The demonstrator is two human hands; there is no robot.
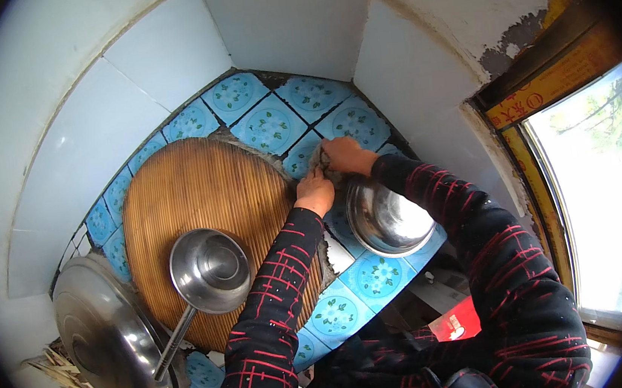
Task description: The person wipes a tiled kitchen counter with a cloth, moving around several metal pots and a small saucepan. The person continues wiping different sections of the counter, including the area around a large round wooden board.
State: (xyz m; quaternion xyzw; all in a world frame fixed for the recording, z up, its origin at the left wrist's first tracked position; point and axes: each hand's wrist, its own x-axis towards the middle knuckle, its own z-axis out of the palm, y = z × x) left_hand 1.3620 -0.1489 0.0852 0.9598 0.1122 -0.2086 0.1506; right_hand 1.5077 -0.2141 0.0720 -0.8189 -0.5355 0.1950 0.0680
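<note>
A grey, damp-looking cloth point(320, 158) is bunched between my two hands, above the blue floral tiles point(268, 124) of the counter. My right hand point(348, 155) grips its upper part. My left hand point(315, 191) has its fingers on the lower end, beside the right edge of a round slatted wooden lid point(201, 177). Just below my right wrist stands a shiny metal basin point(384, 217), partly covered by my sleeve. Left of my left forearm, a long-handled metal ladle point(211, 270) rests on the wooden lid.
A large domed metal lid point(103, 329) leans at the left, near split sticks point(62, 368). White tiled walls point(287, 20) enclose the counter's back. A bright window point(594, 181) is at the right. Below the counter's front edge lies a red item point(461, 320).
</note>
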